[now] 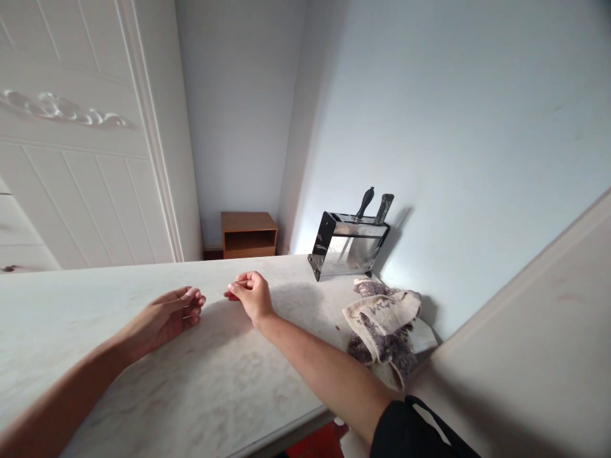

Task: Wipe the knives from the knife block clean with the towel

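Above the pale marbled tabletop point(157, 375), my left hand point(174, 315) is loosely curled, its thumb against the index finger. Part of the palm shows, and nothing is visible in it. My right hand point(252, 296) faces it across a small gap, thumb and fingers pinched together. Its inner side is turned away, so I cannot tell whether anything is between the fingertips. Neither hand touches the other. To the right of my right hand stands a knife block point(351, 245) with black ends, a shiny front and two black handles sticking up.
A crumpled cloth point(386, 318), beige and purple-grey, lies at the table's right end, beside my right forearm. A small brown cabinet point(249, 221) stands beyond the far edge. A white panelled wardrobe point(95, 191) rises at the left, and a pale blue wall point(453, 127) borders the right.
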Demonstrator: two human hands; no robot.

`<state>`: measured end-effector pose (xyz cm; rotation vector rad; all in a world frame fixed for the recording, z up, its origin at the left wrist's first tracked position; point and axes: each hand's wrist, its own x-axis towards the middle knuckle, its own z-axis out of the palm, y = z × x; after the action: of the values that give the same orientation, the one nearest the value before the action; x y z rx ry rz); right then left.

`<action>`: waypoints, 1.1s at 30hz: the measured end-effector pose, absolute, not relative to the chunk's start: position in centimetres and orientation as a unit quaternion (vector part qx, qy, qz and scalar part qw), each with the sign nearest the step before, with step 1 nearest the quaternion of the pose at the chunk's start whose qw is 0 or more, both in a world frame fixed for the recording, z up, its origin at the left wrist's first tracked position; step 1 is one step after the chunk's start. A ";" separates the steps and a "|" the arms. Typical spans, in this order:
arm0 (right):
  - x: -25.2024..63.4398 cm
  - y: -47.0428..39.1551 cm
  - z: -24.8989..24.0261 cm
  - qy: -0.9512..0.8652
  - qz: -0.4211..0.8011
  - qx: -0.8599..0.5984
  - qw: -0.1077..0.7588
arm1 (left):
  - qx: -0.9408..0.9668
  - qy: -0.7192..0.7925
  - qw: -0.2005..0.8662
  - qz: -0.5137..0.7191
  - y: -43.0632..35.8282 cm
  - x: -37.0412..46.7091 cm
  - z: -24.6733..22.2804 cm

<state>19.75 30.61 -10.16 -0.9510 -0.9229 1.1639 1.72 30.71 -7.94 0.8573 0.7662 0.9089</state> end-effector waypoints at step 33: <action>21.9 27.9 -9.5 -0.426 0.486 -0.455 0.613 | 0.388 0.329 0.724 0.466 30.0 0.8 -7.8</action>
<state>21.87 27.91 -9.53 -1.0487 -0.9820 1.1200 0.83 30.00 -7.76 0.8574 0.7252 1.0295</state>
